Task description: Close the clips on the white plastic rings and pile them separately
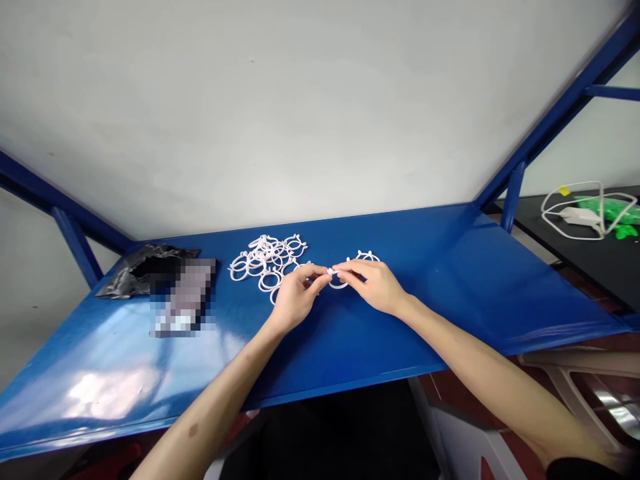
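Note:
A pile of several white plastic rings (267,257) lies on the blue metal table (450,280), just left of centre. My left hand (295,297) and my right hand (373,283) meet over the table, both pinching one white ring (336,279) between fingertips. Another white ring (367,255) lies flat just behind my right hand. My fingers hide part of the held ring.
A black plastic bag (145,267) lies at the table's left, with a blurred patch beside it. A blue frame post (513,193) rises at the right corner. Beyond it, a dark table (590,260) carries a white cable with adapter (575,213) and green items (617,213).

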A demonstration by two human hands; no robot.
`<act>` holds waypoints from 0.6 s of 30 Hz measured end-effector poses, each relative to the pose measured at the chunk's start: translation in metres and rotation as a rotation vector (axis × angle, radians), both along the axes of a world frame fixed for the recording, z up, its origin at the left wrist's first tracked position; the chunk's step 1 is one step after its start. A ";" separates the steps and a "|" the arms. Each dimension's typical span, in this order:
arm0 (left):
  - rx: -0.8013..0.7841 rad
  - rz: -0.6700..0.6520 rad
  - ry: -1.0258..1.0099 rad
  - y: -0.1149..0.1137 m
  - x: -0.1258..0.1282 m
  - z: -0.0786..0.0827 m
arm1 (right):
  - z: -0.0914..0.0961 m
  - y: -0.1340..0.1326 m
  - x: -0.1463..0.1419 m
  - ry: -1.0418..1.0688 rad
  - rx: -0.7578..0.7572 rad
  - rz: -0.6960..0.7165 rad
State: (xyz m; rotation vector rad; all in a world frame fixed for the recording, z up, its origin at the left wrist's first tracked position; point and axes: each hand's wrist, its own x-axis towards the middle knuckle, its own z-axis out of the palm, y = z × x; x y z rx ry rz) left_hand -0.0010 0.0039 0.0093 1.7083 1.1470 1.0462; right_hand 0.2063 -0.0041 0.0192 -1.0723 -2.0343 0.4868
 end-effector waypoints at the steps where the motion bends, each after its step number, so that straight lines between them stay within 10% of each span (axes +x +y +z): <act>1: 0.011 0.005 0.011 0.000 0.000 -0.001 | -0.001 0.001 0.000 0.001 0.006 0.001; 18: 0.300 0.081 0.213 -0.016 0.008 -0.005 | -0.026 -0.002 -0.006 -0.209 0.207 -0.016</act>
